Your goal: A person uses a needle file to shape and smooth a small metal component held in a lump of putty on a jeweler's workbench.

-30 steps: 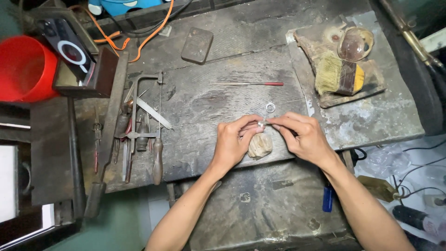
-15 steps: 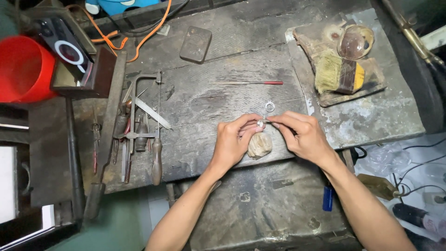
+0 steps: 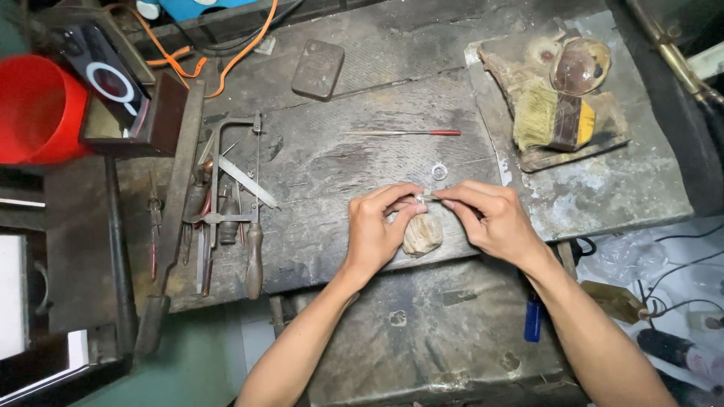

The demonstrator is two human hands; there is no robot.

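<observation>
A: Start nearest. What is below the hands?

B: A dark, worn lower shelf (image 3: 452, 332) under the bench edge, with a blue lighter-shaped thing (image 3: 533, 318) standing at its right, just beside the right forearm. Further right, down on the floor side, lie a brass-coloured piece (image 3: 615, 300) and black cables (image 3: 679, 260).

A: And the hands themselves?

B: The left hand (image 3: 375, 230) and the right hand (image 3: 490, 218) meet over the near edge of the workbench (image 3: 339, 166). Both are pinched shut, thumb and forefinger, on a small silvery metal piece (image 3: 427, 198) held between their fingertips. It is too small to say what shape it has.

A: Anything under it?

B: A pale, rounded wooden peg (image 3: 422, 234) sits right below the pinch, between the two hands; the left hand's fingers seem to touch it.

A: Just beyond?

B: A small metal ring (image 3: 439, 172) lies on the bench just past the fingertips, apart from them. Further back lies a thin needle file with a red handle (image 3: 403, 133).

A: To the left?

B: A jeweller's saw frame (image 3: 234, 173) lies with pliers and other hand tools (image 3: 204, 234) in a cluster, well apart from the hands.

A: And far off?

B: At the far right, a brush with pale bristles (image 3: 547, 120) lies on a stained board (image 3: 603, 143), with a brown rounded dish (image 3: 577, 68) behind it. A dark flat block (image 3: 317, 69) lies far centre. At the far left stand a red bucket (image 3: 34, 109) and a phone (image 3: 105, 75) propped up, with an orange cable (image 3: 226, 68) trailing beside them.
</observation>
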